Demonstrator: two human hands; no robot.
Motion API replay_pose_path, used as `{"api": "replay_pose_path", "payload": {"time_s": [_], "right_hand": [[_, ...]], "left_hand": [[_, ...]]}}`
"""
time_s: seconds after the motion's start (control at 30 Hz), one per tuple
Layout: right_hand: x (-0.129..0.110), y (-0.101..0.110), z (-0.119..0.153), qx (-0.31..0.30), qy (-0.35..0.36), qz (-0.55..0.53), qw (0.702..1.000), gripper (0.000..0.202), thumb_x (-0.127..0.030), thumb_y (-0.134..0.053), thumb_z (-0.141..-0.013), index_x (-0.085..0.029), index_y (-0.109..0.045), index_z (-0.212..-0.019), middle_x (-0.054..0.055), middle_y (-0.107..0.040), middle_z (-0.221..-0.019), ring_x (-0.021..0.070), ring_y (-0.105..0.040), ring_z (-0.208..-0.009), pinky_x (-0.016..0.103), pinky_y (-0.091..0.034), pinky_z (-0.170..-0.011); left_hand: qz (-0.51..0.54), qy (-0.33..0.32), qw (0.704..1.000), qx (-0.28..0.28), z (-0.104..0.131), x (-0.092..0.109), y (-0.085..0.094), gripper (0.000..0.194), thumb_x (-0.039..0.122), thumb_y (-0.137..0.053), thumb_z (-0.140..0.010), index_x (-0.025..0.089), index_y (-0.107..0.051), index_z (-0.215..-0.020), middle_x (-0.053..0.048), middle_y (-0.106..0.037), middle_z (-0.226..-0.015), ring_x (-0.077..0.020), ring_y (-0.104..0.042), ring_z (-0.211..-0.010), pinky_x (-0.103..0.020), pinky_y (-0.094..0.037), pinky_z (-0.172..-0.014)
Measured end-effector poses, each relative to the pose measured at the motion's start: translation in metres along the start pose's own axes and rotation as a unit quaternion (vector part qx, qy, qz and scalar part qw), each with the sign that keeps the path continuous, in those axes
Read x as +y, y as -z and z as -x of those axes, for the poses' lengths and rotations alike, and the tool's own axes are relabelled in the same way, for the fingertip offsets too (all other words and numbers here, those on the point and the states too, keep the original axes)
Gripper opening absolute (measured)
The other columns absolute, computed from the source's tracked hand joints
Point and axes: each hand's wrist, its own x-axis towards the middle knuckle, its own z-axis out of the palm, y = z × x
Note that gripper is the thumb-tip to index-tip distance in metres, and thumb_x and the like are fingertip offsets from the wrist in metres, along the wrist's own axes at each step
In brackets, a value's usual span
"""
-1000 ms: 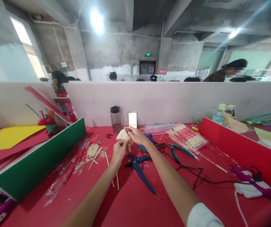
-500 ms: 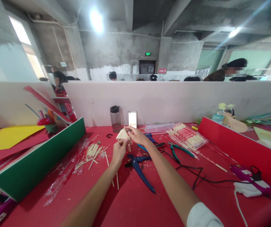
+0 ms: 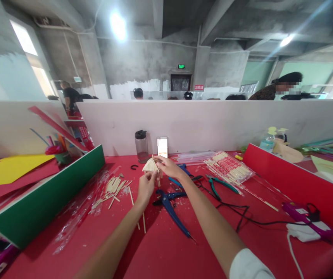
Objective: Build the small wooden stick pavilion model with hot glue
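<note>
Stick model [image 3: 150, 166], with a sloping roof of pale thin sticks, is in the middle of the red table [image 3: 166, 255], directly before the person. Some upright sticks show below this roof, but I cannot tell if they bear on the table. The left hand [image 3: 147, 188] grasps the model at its lower edge, thumb and finger pinched together. The right hand [image 3: 168, 167] grasps it from the other side, with fingers near the peak and thumb lower on the slope.

Behind the model there stand a bottle [image 3: 142, 147] with black lid and, beside it, an upright phone [image 3: 162, 146] with bright screen. Nearer to the person lies a blue cutting tool [image 3: 172, 212], between the two forearms. Short loose sticks [image 3: 114, 186] make a pile to the left of the left hand. On the right side lie green-handled pliers [image 3: 226, 186] and a plastic-wrapped bundle of sticks [image 3: 230, 168].
</note>
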Motion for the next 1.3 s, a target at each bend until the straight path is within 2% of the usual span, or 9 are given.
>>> {"api": "replay_pose_path", "payload": {"time_s": [0.2, 0.33, 0.67, 0.77, 0.9, 0.97, 1.07, 1.17, 1.3], "right_hand": [[-0.007, 0.006, 0.004, -0.025, -0.018, -0.015, 0.999, 0.042, -0.023, -0.052, -0.09, -0.023, -0.056, -0.132, 0.008, -0.058, -0.137, 0.0214, -0.052, -0.13, 0.042, -0.042, -0.109], [-0.004, 0.006, 0.005, -0.027, -0.002, -0.021, 0.999, 0.051, -0.023, -0.06, -0.085, -0.022, -0.053, -0.135, 0.009, -0.057, -0.139, 0.0206, -0.052, -0.13, 0.04, -0.041, -0.11], [0.0, 0.005, 0.006, -0.024, 0.002, -0.034, 0.999, 0.057, -0.023, -0.067, -0.079, -0.021, -0.053, -0.135, 0.01, -0.055, -0.14, 0.0227, -0.052, -0.13, 0.042, -0.039, -0.111], [-0.001, 0.005, 0.006, -0.029, 0.011, -0.045, 0.999, 0.058, -0.023, -0.066, -0.08, -0.022, -0.052, -0.136, 0.009, -0.055, -0.141, 0.0224, -0.051, -0.131, 0.041, -0.039, -0.112], [-0.007, 0.005, 0.008, -0.026, 0.006, -0.034, 0.999, 0.061, -0.023, -0.068, -0.078, -0.02, -0.051, -0.137, 0.011, -0.054, -0.142, 0.0233, -0.051, -0.131, 0.042, -0.038, -0.112], [-0.01, 0.003, 0.008, -0.022, 0.005, -0.029, 0.999, 0.061, -0.022, -0.068, -0.078, -0.02, -0.051, -0.136, 0.012, -0.054, -0.141, 0.0234, -0.051, -0.131, 0.042, -0.038, -0.112], [-0.01, 0.001, 0.008, -0.018, 0.009, -0.029, 0.999, 0.06, -0.02, -0.066, -0.079, -0.021, -0.05, -0.136, 0.011, -0.055, -0.14, 0.023, -0.052, -0.13, 0.043, -0.038, -0.112], [-0.003, 0.0, 0.007, -0.021, 0.015, -0.027, 0.999, 0.059, -0.021, -0.065, -0.08, -0.021, -0.05, -0.137, 0.011, -0.054, -0.141, 0.0232, -0.05, -0.131, 0.044, -0.036, -0.113], [0.005, -0.001, 0.006, -0.021, 0.015, -0.04, 0.999, 0.058, -0.024, -0.063, -0.082, -0.024, -0.05, -0.138, 0.009, -0.051, -0.144, 0.0223, -0.048, -0.133, 0.042, -0.035, -0.114]], "left_hand": [[0.047, 0.023, 0.998, -0.025, 0.001, 0.002, 0.002, 0.049, 0.064, -0.062, -0.076, 0.015, -0.065, -0.072, -0.001, -0.062, -0.063, -0.0115, -0.049, -0.051, -0.023, -0.037, -0.051], [0.019, 0.005, 1.0, -0.021, 0.0, 0.0, 0.003, 0.051, 0.065, -0.062, -0.075, 0.015, -0.063, -0.066, 0.001, -0.058, -0.057, -0.0119, -0.049, -0.052, -0.023, -0.036, -0.052], [-0.05, -0.006, 0.999, -0.014, -0.005, -0.009, 0.004, 0.05, 0.062, -0.053, -0.082, 0.014, -0.061, -0.07, 0.001, -0.054, -0.059, -0.0127, -0.047, -0.056, -0.024, -0.035, -0.054], [-0.059, -0.003, 0.995, -0.078, -0.003, -0.003, 0.01, 0.051, 0.063, -0.052, -0.083, 0.015, -0.06, -0.07, 0.001, -0.054, -0.058, -0.0125, -0.047, -0.054, -0.024, -0.036, -0.055], [-0.135, -0.035, 0.96, -0.244, 0.0, 0.004, 0.023, 0.046, 0.06, -0.057, -0.081, 0.016, -0.059, -0.067, 0.001, -0.056, -0.06, -0.0126, -0.049, -0.056, -0.024, -0.037, -0.056], [-0.188, -0.043, 0.946, -0.262, 0.0, 0.01, 0.03, 0.043, 0.056, -0.058, -0.082, 0.016, -0.06, -0.066, 0.001, -0.057, -0.059, -0.0125, -0.048, -0.055, -0.024, -0.034, -0.054], [-0.203, -0.071, 0.947, -0.24, -0.004, 0.021, 0.042, 0.04, 0.052, -0.06, -0.083, 0.016, -0.06, -0.064, 0.002, -0.055, -0.056, -0.0117, -0.046, -0.053, -0.023, -0.033, -0.053], [-0.155, -0.093, 0.963, -0.2, -0.012, 0.033, 0.059, 0.041, 0.049, -0.051, -0.09, 0.016, -0.066, -0.073, 0.0, -0.062, -0.061, -0.0127, -0.051, -0.056, -0.023, -0.038, -0.056], [-0.119, -0.098, 0.988, -0.013, -0.024, 0.036, 0.085, 0.038, 0.049, -0.053, -0.087, 0.015, -0.071, -0.086, -0.004, -0.071, -0.077, -0.0124, -0.053, -0.059, -0.023, -0.042, -0.058]]}}
